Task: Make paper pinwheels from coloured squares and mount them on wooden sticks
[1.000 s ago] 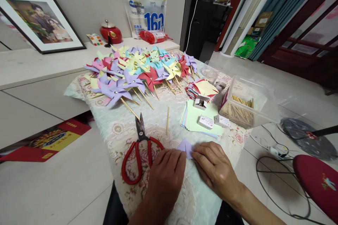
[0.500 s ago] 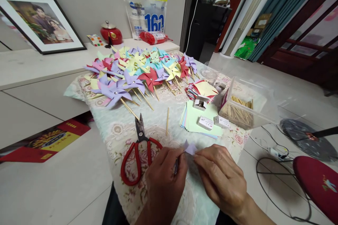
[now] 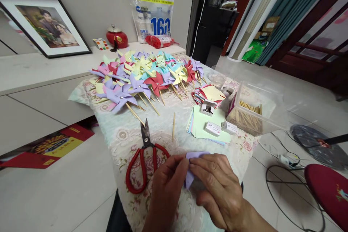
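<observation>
at six o'clock on the table (image 3: pixel 160 121), the lilac paper (image 3: pixel 189 178), a small peak moments ago, shows broader flaps, so i'd say the folding has shifted, the left hand (image 3: pixel 170 181) pinching an edge and the right hand (image 3: pixel 220 188) lying across, grip unclear to me.

Home interior, framed photograph (image 3: pixel 49 25), teal curtain (image 3: pixel 289 16)

Soft, even indoor light — faint shadow under the right hand (image 3: pixel 221 188), darkness below the cabinet (image 3: pixel 46 107), pale gleams on the floor (image 3: pixel 307 87). Wide-angle distortion stretches the stool (image 3: pixel 327 185); print on the small boxes (image 3: pixel 212 128) blurs.
</observation>
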`<state>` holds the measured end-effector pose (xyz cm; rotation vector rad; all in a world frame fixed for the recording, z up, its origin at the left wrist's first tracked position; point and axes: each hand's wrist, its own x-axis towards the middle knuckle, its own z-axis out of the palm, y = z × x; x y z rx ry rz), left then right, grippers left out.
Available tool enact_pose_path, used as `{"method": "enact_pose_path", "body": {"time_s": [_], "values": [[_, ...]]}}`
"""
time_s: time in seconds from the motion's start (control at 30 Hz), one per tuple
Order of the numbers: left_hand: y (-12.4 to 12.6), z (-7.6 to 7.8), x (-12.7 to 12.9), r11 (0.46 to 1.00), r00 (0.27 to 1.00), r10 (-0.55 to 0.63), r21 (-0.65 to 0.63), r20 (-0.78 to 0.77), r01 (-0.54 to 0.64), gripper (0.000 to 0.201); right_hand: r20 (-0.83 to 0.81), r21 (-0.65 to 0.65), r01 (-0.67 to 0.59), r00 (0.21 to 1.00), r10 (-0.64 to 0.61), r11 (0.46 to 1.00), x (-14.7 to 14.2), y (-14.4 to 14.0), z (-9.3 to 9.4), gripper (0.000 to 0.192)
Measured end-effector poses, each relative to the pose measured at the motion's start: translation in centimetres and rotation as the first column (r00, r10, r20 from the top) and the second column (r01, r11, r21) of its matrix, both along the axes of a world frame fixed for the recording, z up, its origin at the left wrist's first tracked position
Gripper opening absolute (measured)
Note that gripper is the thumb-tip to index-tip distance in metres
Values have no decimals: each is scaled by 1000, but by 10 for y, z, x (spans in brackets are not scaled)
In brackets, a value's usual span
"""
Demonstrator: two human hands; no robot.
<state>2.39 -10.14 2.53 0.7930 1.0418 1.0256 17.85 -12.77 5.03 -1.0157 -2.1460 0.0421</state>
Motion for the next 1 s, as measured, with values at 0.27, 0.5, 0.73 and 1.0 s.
{"method": "enact_pose_path", "body": {"time_s": [0.27, 0.5, 0.73, 1.0], "values": [[-2, -13, -10, 826, 858, 136, 535, -496, 178, 19, -114, -116, 149, 980, -162, 982, 3, 6, 5, 25], [1, -11, -7, 452, 563, 531, 773, -634, 445, 18, -53, -77, 130, 990, -134, 989, 11, 13, -11, 18], [0, -21, -10, 270, 420, 657, 716, -626, 644, 21, 213, 12, 74, 974, -74, 997, 19, 11, -36, 18], [-23, -48, -23, 234, 418, 588, 640, -693, 731, 32, 393, -133, 48, 920, 9, 990, 28, -10, -36, 36]]}}
